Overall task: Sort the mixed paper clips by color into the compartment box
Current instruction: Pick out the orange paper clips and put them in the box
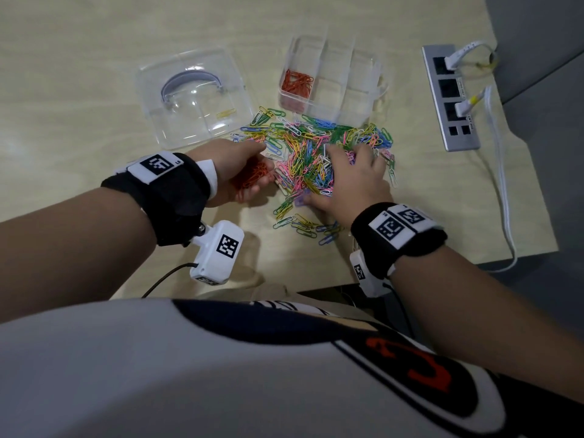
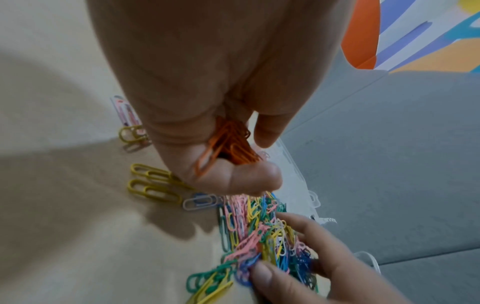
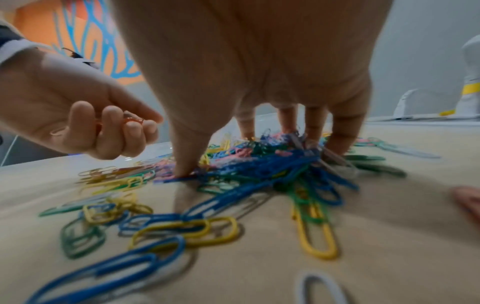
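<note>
— Blue and yellow clips lie nearest on the bench [image 1: 79, 90]. And the right hand [image 1: 354, 181]?
— Fingers spread, tips pressing the mixed pile [image 1: 316, 153].
— Left hand [image 1: 240, 172]?
— Curled around orange clips [image 2: 228, 144], beside the pile; compartment box [image 1: 357, 96] behind.

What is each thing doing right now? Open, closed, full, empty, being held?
compartment box: open, orange clips in one compartment.
lid: off, lying beside the box, one yellow clip on it.
orange clips: bunch held by left hand.
mixed pile: loose on table.
right hand: fingers spread, touching pile.
</note>
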Demonstrator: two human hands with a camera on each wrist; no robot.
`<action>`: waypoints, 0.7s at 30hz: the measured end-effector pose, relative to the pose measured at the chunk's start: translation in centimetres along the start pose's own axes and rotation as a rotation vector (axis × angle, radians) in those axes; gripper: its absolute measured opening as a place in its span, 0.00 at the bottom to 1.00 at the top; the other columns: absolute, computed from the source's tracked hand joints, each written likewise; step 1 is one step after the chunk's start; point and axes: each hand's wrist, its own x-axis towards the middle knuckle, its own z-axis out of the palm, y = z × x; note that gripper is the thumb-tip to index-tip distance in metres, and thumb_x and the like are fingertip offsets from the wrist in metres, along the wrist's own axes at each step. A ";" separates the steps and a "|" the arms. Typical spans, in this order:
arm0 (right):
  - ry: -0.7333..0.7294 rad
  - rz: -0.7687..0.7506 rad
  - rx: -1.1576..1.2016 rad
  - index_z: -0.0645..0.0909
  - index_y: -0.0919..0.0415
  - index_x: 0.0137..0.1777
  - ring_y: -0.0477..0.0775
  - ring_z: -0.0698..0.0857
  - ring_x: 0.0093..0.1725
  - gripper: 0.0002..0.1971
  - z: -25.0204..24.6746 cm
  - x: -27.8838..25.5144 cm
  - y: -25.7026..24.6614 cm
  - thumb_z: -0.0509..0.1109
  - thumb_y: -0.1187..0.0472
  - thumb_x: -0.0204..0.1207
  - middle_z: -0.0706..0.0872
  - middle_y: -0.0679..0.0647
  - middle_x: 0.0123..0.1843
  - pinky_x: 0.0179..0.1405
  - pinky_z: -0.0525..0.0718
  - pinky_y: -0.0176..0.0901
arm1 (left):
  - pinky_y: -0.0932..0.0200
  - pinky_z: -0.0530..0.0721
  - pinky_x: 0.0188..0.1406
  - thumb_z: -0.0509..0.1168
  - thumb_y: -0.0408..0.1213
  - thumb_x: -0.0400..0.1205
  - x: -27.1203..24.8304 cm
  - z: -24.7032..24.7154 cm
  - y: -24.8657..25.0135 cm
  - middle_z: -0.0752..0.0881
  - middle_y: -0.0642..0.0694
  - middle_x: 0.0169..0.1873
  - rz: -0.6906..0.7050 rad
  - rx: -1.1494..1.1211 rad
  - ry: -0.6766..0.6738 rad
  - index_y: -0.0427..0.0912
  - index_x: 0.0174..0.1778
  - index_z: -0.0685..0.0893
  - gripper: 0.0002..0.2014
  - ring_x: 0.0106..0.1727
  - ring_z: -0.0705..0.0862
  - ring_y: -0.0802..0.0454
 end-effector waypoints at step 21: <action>0.073 -0.360 -0.059 0.82 0.47 0.64 0.59 0.77 0.63 0.14 -0.5 1.8 -1.6 0.66 0.50 0.80 0.80 0.54 0.58 0.60 0.74 0.53 | 0.71 0.76 0.16 0.55 0.49 0.87 -0.6 -0.5 0.2 0.81 0.47 0.23 0.016 -0.018 0.055 0.42 0.35 0.79 0.20 0.20 0.78 0.57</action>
